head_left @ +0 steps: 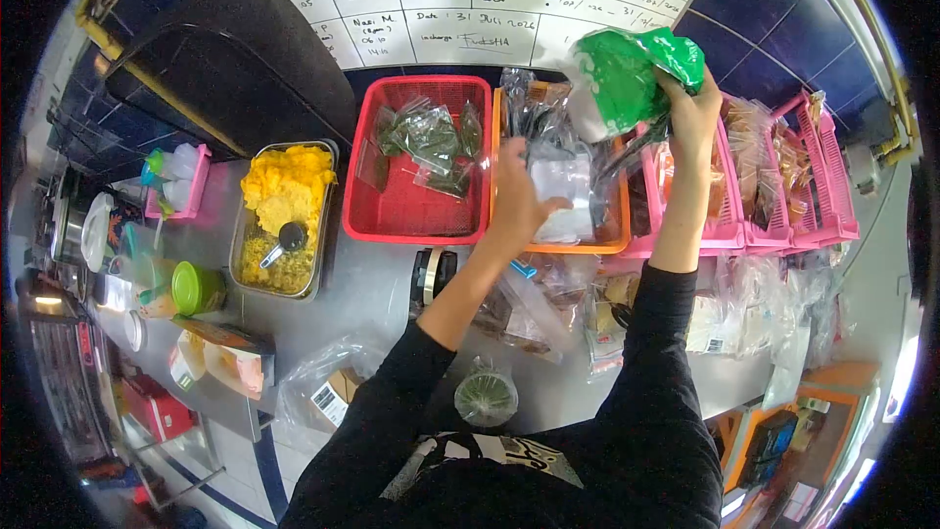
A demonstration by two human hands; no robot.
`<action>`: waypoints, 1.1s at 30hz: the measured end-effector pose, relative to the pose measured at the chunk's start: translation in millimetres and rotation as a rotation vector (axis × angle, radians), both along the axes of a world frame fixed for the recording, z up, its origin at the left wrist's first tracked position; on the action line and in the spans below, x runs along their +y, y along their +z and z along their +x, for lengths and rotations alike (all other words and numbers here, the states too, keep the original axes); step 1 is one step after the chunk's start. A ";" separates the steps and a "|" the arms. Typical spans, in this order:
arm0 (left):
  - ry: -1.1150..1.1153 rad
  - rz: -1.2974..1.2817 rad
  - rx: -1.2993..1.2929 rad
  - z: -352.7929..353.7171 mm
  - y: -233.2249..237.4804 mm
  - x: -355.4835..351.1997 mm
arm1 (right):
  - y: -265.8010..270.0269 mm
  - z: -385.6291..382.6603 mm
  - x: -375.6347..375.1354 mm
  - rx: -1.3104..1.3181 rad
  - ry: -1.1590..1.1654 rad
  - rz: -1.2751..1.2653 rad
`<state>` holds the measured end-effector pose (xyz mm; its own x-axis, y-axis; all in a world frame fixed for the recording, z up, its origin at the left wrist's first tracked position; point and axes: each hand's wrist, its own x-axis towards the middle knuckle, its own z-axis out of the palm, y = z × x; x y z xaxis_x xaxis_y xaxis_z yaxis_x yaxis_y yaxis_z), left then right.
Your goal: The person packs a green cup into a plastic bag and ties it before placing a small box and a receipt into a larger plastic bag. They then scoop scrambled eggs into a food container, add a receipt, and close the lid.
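Observation:
A green and white plastic bag [627,78] is gripped at its right end by my right hand [690,108], raised above the baskets on the right. My left hand [519,196] is at the left edge of an orange basket [615,235], its thumb stretched out and its fingers apart and slightly blurred. Inside that basket lie clear plastic bags [563,186] and darker wrapped items. To the left stands a red basket [416,220] with several small clear packets of something dark green [426,137].
Pink baskets [729,206] of packets stand at right. A metal tray [318,279] holds yellow food and a scoop [284,243]. A green-lidded tub [196,289] is further left. Wrapped packs [539,309] and a plastic-covered round container [487,397] are in front.

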<state>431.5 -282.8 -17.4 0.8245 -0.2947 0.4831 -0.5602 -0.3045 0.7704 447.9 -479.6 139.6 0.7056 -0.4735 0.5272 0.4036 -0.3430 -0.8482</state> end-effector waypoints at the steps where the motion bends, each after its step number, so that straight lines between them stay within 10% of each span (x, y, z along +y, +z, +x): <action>1: 0.138 -0.030 -0.044 0.9 13.3 5.7 | -2.3 -0.1 -0.8 0.078 0.068 0.071; 4: 0.284 -0.110 -0.106 28.1 31.1 10.3 | -26.2 5.6 -4.9 0.292 0.205 0.163; 9: -0.431 -0.043 0.138 99.8 27.9 -15.0 | -58.3 13.6 9.7 0.395 0.215 0.204; 16: -0.581 0.343 -0.170 130.9 26.1 -28.3 | -65.4 -24.7 18.5 0.356 0.233 -0.219; 22: -0.516 0.208 -0.152 130.2 26.2 -35.2 | -52.0 -42.2 5.2 0.106 -0.078 -0.233; 24: -0.531 0.363 0.257 134.6 22.4 -40.7 | -45.4 -42.2 -1.2 -0.196 -0.341 -0.264; 33: -0.407 0.919 -0.256 104.2 37.3 -68.3 | 3.7 -76.1 -15.9 -0.607 -0.606 0.234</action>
